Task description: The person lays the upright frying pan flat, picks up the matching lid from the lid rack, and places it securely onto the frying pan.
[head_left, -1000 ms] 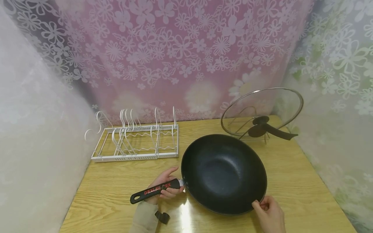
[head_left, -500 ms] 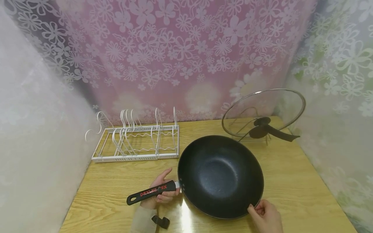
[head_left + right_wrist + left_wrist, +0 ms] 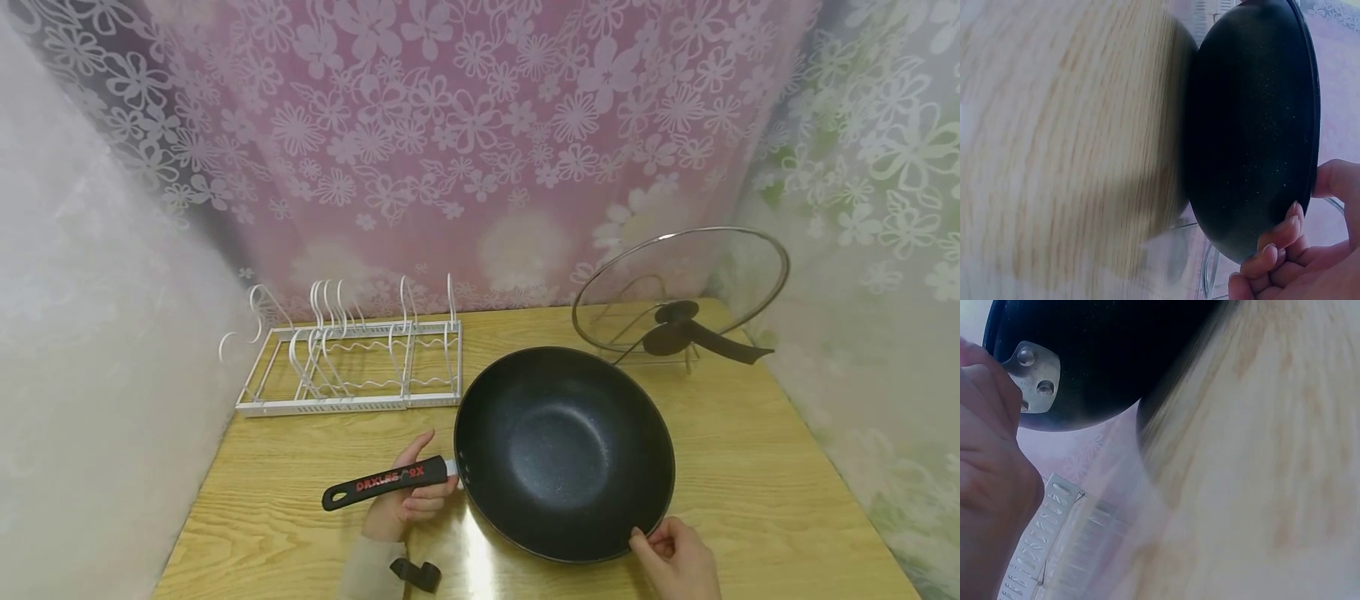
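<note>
A black wok with a long black handle is on or just above the table. My left hand grips the handle from below near its base, thumb pointing up. In the left wrist view, a riveted metal bracket joins the handle to the wok beside that hand. My right hand pinches the wok's lower right rim. In the right wrist view, the right hand's curled fingers press the outer wall while its thumb is at the rim.
A white wire rack with upright loops stands on the table at the back left. A glass lid with a dark knob leans in a wire stand at the back right. Floral curtains enclose the table.
The wok has shifted slightly to the left, and both hands have gone with it, keeping their holds. The rack and the lid stay in place.
</note>
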Demonstrator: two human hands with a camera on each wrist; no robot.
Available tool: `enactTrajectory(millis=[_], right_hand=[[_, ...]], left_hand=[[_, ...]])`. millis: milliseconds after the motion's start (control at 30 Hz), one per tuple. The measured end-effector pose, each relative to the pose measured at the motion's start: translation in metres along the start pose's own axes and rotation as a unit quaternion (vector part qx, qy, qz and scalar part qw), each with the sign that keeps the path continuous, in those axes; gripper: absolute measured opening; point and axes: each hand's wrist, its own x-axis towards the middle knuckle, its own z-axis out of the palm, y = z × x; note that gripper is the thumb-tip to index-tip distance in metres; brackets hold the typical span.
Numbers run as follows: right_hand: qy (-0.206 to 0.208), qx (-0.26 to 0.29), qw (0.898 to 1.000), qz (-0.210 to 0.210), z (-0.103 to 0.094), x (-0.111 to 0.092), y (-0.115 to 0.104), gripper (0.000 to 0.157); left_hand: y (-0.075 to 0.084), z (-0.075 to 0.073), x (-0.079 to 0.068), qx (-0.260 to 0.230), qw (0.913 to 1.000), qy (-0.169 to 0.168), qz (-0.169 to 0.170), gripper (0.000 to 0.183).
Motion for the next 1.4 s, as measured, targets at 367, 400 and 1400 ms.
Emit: enactTrajectory(millis=[367, 400, 1400], right_hand=[[-0.058, -0.012, 0.998, 0.013, -0.006, 0.001, -0.001, 0.028], [-0.061, -0.014, 0.998, 0.013, -0.007, 0.001, -0.001, 0.028], [-0.001, 0.027, 0.995, -0.097, -0.037, 0.016, -0.007, 0.029]], left_hand=[[-0.013, 0.005, -0.002, -0.022, 0.9955, 0.086, 0.032, 0.093], [-0.014, 0.006, -0.002, -0.026, 0.9944, 0.097, 0.036, 0.094], [-0.047, 0.057, -0.004, 0.171, 0.9503, 0.246, 0.083, 0.044]])
